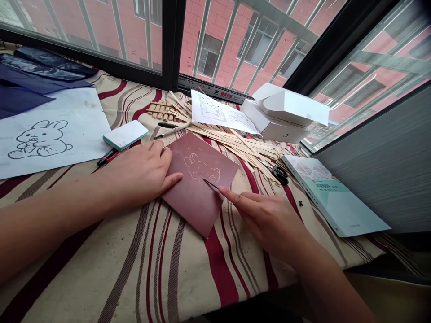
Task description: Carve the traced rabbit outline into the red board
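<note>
Left hand [151, 172]: half open, laid over maroon board's [188, 202] edge
Right hand [262, 215]: pinching thin dark tool [212, 185], tip at rabbit outline [202, 168]
Scissors [280, 174]: beyond right hand

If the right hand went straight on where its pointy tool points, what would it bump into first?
The brown board, by the rabbit outline. The thin tool's tip looks on or just above it; depth is unclear. Skimming across, it might reach the left hand.
</note>
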`<state>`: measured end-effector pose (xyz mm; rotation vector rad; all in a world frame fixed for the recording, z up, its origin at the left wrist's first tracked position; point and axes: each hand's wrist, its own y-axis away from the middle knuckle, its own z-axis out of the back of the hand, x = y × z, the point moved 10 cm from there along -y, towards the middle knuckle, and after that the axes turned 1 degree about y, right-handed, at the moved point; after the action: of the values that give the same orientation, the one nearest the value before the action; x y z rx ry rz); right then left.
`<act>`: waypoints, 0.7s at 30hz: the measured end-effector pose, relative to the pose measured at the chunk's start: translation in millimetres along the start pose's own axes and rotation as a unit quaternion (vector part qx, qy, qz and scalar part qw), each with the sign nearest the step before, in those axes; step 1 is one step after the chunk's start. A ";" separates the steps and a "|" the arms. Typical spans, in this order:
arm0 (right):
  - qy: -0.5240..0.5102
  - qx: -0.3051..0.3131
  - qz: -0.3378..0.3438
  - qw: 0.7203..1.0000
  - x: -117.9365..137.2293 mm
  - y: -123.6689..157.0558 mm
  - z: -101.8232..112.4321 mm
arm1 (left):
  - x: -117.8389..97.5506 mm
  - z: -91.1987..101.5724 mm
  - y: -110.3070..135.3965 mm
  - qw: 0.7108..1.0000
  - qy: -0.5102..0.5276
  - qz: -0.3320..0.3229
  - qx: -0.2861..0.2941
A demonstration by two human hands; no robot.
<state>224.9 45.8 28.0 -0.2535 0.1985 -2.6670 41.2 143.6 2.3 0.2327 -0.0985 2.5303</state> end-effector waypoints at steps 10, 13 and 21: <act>-0.674 0.194 -0.204 0.683 -3.0 -84.1 -58.1 | 20.2 -16.8 -11.5 0.987 0.118 -0.052 -0.095; -0.675 0.029 -0.214 0.706 -33.7 -109.4 -45.1 | 23.3 -13.7 -12.0 0.977 0.157 -0.065 -0.125; -0.626 0.010 -0.161 0.763 -50.7 -109.1 -34.0 | 24.4 -8.4 -12.3 0.974 0.161 -0.079 -0.142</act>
<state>216.3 168.7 7.2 -2.0703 -0.3357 -2.1688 27.2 168.2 -1.1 -0.2715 -0.2971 2.3262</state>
